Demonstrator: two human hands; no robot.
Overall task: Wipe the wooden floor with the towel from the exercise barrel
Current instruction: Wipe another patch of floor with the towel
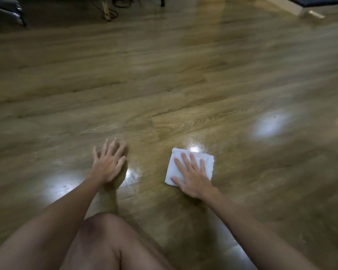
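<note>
1. Towel [191,164]: white, folded to a small pad, lying flat on the wooden floor [164,84], right of centre and close in front of the kneeling person.
2. Right hand [193,176]: laid palm-down on the towel, fingers straight and spread, pressing rather than pinching; no cloth gathered between fingers.
3. Left hand [108,164]: fingers spread, set on bare floor well apart from the towel, apparently as a brace (contact blurred, not certain).
4. Knee [105,236]: bare, raised near the bottom edge, between the two forearms.
5. Surface condition: glossy patches of reflected light around both hands; wet film or plain glare, cannot tell.
6. Background: cables [111,10] and a wooden leg at the far edge; exercise barrel not identifiable.
7. Step in hand, judged: wiping stroke under way, towel already fetched and applied.
8. Next move calls for: steady downward pressure, sliding the pad along the planks in overlapping passes, keeping the fold from opening, shifting the bracing hand as reach runs out.
</note>
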